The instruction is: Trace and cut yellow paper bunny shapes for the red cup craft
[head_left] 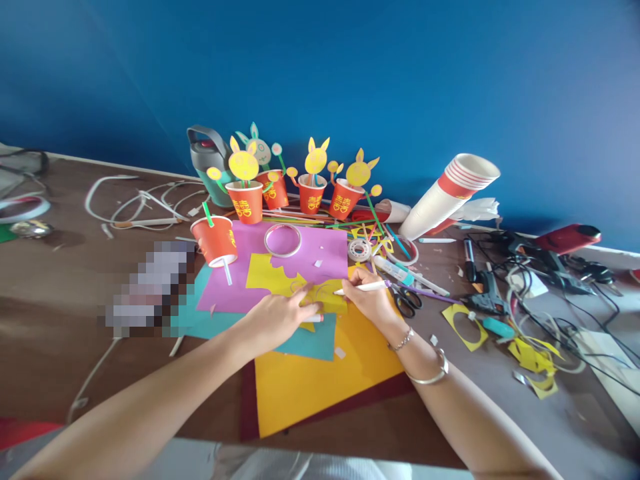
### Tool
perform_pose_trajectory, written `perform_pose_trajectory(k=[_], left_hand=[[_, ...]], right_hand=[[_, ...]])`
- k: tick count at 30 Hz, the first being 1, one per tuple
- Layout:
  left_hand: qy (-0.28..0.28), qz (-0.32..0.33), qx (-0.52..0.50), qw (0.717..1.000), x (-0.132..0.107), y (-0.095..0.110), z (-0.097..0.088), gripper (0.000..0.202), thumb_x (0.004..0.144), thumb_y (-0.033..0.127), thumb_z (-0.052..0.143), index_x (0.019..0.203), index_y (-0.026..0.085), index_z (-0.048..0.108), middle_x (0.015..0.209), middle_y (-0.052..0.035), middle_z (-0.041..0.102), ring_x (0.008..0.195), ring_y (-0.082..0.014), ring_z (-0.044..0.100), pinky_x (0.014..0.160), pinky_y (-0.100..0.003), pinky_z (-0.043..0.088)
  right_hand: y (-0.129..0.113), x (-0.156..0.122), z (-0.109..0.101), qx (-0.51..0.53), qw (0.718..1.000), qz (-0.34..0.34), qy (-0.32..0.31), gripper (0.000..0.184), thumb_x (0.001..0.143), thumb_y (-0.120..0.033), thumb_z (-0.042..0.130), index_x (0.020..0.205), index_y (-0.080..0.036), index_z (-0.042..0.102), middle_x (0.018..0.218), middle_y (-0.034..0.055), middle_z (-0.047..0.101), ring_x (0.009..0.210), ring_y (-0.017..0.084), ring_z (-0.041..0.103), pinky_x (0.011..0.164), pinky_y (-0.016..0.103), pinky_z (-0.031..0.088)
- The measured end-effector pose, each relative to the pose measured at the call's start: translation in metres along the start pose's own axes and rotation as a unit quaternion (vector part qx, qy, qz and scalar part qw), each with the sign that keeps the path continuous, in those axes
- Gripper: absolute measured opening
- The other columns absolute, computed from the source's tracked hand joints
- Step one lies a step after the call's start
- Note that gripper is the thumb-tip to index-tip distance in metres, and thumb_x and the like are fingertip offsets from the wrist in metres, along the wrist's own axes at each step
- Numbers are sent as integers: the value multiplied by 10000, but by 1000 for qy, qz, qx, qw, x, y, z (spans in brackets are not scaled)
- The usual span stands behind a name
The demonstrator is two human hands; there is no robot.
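My right hand [373,300] grips a white marker [367,287] with a purple end; its tip is at a small yellow paper piece [333,303], near a faint curved line. My left hand [275,320] lies on that paper with fingers stretched out. A pen with a red part [314,319] lies by the left fingers, partly covered. Underneath are sheets of purple paper [225,293], teal paper [310,340] and orange-yellow paper [300,400]. A roll of tape [283,240] rests on the purple sheet. Black scissors [407,301] lie beside my right hand.
Several red paper cups [245,203] with paper rabbit heads stand at the back; another red cup [215,240] with straws sits left. A tall cup stack [445,197] leans at the right, near a glue gun [485,297], cables and yellow scraps [465,327]. A grey-green bottle [210,160] stands behind.
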State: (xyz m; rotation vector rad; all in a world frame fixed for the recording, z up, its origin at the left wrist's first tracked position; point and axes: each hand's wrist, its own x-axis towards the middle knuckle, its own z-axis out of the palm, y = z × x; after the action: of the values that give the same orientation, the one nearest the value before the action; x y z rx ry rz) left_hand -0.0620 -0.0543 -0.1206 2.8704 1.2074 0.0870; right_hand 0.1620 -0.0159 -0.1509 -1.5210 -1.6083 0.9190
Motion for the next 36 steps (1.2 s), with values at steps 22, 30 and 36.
perform_pose_trajectory(k=[22,30,36], left_hand=[[-10,2,33,999,1,2,-5,279,943,193,512,1172,285,641,1358,-130,573,571,-151,677,452,-263,484],[-2,6,34,999,0,0,3,282,937,224,536,1196,283,632,1362,-136,568,544,-147,661,440,-277,479],[10,2,8,1000,0,1,2,272,950,238,522,1193,276,640,1354,-134,574,544,-120,652,450,-256,482]], right_hand=[[-5,-1,-1,-18,1000,-16,-4,273,742,-409,547,590,-244,393,502,-25,518,483,133,477,458,251,338],[-3,-1,0,-13,1000,-17,5,280,748,-410,543,584,-250,384,505,-26,513,477,134,472,467,260,349],[-1,-1,1,-7,1000,-14,16,280,743,-410,548,586,-256,374,512,-18,525,489,144,490,474,267,368]])
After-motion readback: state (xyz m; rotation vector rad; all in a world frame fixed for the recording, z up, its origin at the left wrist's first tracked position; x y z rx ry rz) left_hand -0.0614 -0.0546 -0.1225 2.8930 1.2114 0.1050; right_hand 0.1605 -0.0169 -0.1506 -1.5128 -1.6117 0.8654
